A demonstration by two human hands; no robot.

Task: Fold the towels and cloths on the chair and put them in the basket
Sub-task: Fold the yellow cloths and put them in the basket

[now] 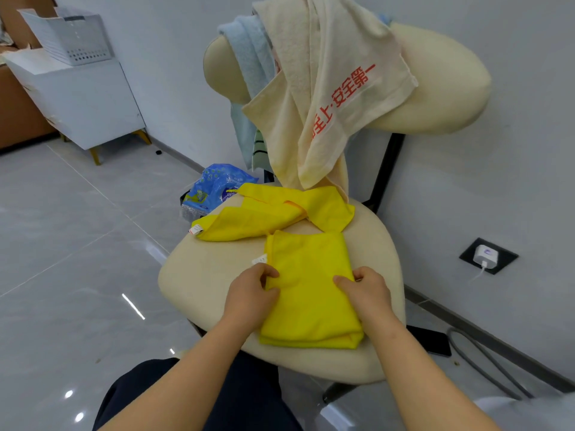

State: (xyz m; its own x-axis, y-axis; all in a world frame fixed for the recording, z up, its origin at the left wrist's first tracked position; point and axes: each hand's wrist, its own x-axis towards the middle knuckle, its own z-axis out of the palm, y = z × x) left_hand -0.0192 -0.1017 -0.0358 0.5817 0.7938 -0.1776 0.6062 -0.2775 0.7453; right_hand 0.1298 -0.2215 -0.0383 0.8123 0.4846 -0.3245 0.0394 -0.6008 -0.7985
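A folded yellow cloth [311,290] lies on the cream chair seat [199,275]. My left hand [252,293] pinches its left edge and my right hand [365,290] grips its right edge, both at mid-length. A second yellow cloth [264,216] lies crumpled and unfolded at the back of the seat. Over the chair's backrest [441,85] hang a cream towel with red lettering [326,88], a light blue towel [249,57] and a green striped cloth [259,150]. A white perforated basket [71,38] stands on a white cabinet at the far left.
A blue plastic bag [214,188] lies on the floor behind the chair. The white cabinet [84,101] stands against the wall at left. A wall socket with a white charger [486,256] and a grey cable [485,365] are at right. Grey tiled floor stretches left.
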